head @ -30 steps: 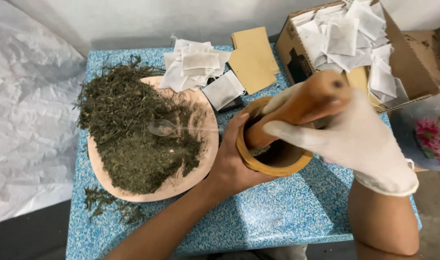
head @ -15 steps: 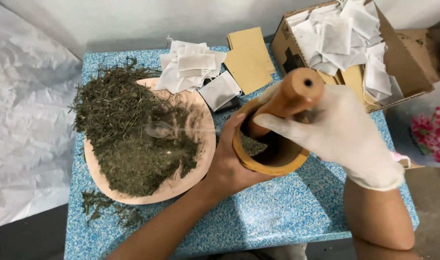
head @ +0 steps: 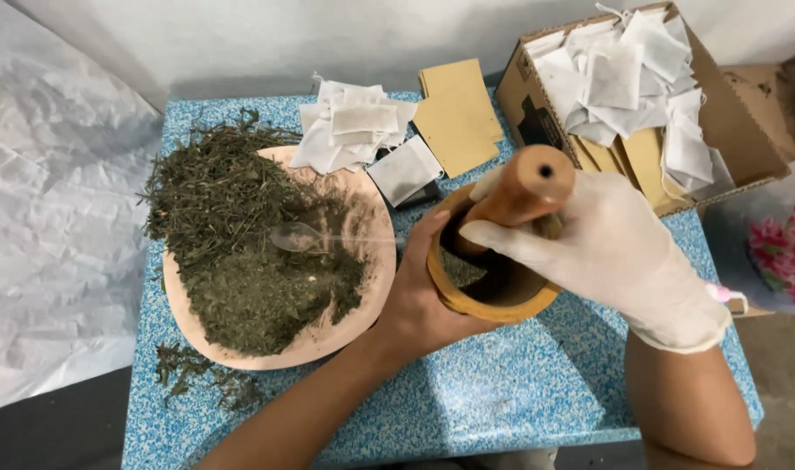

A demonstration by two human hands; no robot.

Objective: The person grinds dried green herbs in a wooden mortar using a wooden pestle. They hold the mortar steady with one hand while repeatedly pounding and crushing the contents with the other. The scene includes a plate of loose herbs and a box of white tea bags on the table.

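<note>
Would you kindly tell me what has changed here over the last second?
The gloved right hand has swung the wooden pestle from a slant with its top leaning right to nearly upright in the mortar, its top end now facing the camera. Nothing was taken up or let go. The bare left hand still cups the mortar; the plate of dried herbs stayed put.

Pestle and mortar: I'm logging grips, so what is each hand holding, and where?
The gloved right hand wraps the wooden pestle around its upper shaft. The bare left hand cups the wooden mortar by its outer side.
</note>
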